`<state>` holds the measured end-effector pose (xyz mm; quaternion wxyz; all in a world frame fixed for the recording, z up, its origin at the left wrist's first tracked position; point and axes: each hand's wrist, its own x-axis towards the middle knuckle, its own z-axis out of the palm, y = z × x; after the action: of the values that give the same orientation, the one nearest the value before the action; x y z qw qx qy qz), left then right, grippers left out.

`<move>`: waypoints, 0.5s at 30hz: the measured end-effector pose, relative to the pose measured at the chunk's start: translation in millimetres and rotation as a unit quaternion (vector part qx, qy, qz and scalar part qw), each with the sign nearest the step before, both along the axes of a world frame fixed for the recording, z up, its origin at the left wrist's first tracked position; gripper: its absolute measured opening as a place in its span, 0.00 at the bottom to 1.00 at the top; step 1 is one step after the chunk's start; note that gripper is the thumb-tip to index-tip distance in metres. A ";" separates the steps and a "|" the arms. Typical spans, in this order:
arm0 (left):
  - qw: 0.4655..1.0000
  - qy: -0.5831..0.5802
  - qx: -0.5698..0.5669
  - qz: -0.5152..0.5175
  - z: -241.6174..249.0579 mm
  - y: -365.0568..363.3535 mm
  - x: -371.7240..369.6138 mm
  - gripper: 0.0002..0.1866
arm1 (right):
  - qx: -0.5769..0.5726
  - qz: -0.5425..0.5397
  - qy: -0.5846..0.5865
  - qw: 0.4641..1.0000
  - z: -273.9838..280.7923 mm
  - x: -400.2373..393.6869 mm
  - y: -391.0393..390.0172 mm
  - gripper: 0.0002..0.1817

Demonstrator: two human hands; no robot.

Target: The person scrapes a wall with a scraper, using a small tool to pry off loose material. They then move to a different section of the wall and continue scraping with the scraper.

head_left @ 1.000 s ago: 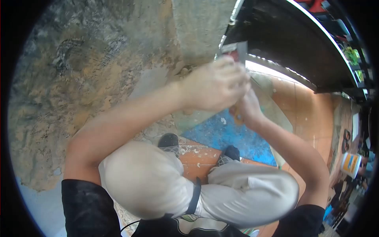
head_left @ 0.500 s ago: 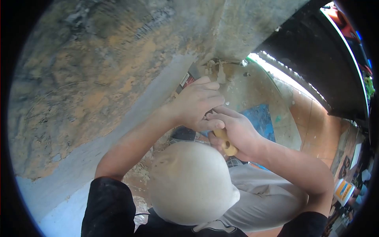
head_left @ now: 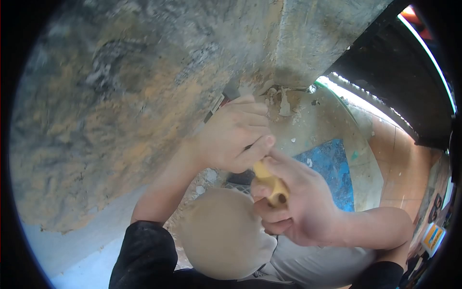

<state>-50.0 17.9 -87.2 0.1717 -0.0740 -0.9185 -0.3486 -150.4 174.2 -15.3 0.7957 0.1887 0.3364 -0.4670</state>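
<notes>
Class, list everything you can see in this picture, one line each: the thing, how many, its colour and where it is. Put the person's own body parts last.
Wall: one, grey with worn orange-brown patches, fills the left and top.
Scraper: one, yellow wooden handle between the two hands, blade end with a red label against the wall's base above the left hand.
Loose flakes: several, pale, at the foot of the wall's corner.
Floor: one, orange-brown tiles, right side.
Blue patch: one, blue, on the floor right of the hands.
Left hand: one, wrapped over the scraper near the blade.
Right hand: one, gripping the yellow handle.
Knee: one, in beige trousers, bottom centre.
Sleeve: black, bottom left.
</notes>
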 end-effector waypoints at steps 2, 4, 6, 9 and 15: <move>0.999 -0.033 -0.023 -0.018 1.0 -13.5 -0.7 0.11 | -0.197 0.019 0.357 0.913 -41.0 23.6 4.5 0.07; 0.997 -0.066 0.026 -0.027 -22.7 -21.5 0.3 0.10 | -0.321 0.128 0.611 0.712 -50.3 22.3 -4.4 0.08; 0.998 -0.026 0.056 -0.018 -43.7 -18.4 0.3 0.12 | -0.195 0.057 0.344 0.917 -49.0 23.7 -14.6 0.10; 0.996 0.017 0.082 -0.006 -54.8 -21.3 -4.0 0.15 | -0.021 -0.020 -0.010 1.000 -41.0 18.1 -23.7 0.13; 0.998 0.025 0.061 -0.013 -24.4 -18.8 12.9 0.13 | -0.020 0.007 0.005 1.000 -25.8 30.7 -24.2 0.06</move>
<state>-37.1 -0.8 -111.6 0.1941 -0.0839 -0.8898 -0.4044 -119.6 150.0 -41.1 0.8007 0.1683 0.3324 -0.4691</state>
